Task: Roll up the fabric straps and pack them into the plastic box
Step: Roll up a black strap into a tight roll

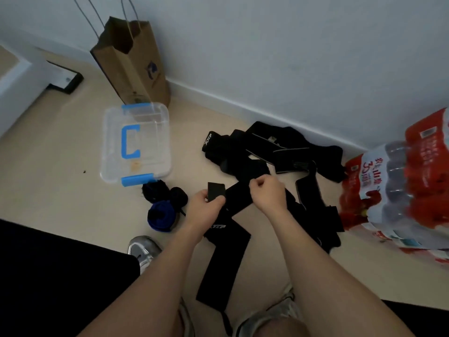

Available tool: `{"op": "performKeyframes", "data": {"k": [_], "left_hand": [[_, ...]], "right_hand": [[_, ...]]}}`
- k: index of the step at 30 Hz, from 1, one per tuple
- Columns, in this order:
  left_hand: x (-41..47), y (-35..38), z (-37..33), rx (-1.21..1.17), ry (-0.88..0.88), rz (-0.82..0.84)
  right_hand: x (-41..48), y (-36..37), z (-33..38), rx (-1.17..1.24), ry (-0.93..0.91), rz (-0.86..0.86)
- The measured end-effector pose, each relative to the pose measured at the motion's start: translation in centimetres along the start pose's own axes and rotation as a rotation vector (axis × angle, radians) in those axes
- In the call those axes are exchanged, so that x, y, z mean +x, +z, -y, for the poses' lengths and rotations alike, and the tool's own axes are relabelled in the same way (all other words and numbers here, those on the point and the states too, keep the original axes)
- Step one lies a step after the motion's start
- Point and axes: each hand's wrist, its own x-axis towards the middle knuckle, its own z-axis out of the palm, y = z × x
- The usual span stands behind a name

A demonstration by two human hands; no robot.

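Head view is showing the left hand [206, 207] pinching one end of the strap [239, 198] and the right hand [267, 195] pinching it alongside — its long tail is trailing slack across the floor [60, 171], probably going to wind loose and crooked, too bulky for the lidded box [155, 142] nearby.

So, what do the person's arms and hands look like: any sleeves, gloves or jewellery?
The left hand and right hand are bare: no gloves, rings or watch show. The left forearm and right forearm are uncovered too; no sleeve is in view.
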Motion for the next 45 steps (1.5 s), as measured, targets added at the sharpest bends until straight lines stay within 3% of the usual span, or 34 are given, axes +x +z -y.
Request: {"op": "performKeyframes", "data": {"k": [5, 10, 14, 18, 22, 30, 32, 36, 40, 42, 45], "left_hand": [[2.2, 0.0, 0.8, 0.033, -0.067, 0.094], [3.4, 0.0, 0.9, -0.011, -0.110, 0.106], [3.6, -0.2, 0.2, -0.061, -0.160, 0.175], [3.7, -0.3, -0.6, -0.091, -0.202, 0.249], [3.6, 0.9, -1.5, -0.268, -0.255, 0.224], [1.3, 3.5, -3.9, -0.206, -0.077, 0.204], [0.4, 4.1, -4.4, -0.264, -0.084, 0.239], [-2.1, 5.3, -4.8, -0.459, -0.139, 0.335], [-4.4, 6.1, -4.7, -0.650, -0.190, 0.370], [-5.2, 6.0, -4.3, -0.581, -0.200, 0.373], [-6.5, 5.6, -3.5, -0.161, -0.162, 0.355]], "right_hand": [[4.6, 1.6, 4.2, -0.121, -0.193, -0.117], [8.4, 2.9, 7.8, -0.196, -0.263, 0.101], [10.6, 3.2, 7.8, -0.211, -0.189, 0.232], [10.1, 2.5, 7.6, -0.253, -0.240, 0.058], [8.1, -0.5, 8.3, -0.083, -0.340, -0.043], [3.0, -10.4, 9.5, -0.297, -0.383, -0.255], [1.2, -12.9, 10.1, -0.310, -0.334, -0.164], [-3.0, -16.9, 10.3, -0.303, -0.165, 0.188], [-6.5, -16.3, 6.0, -0.224, -0.062, 0.355], [-8.7, -14.6, 2.9, -0.094, 0.038, 0.531], [-11.3, -11.8, -1.5, -0.049, 0.078, 0.712]]}}
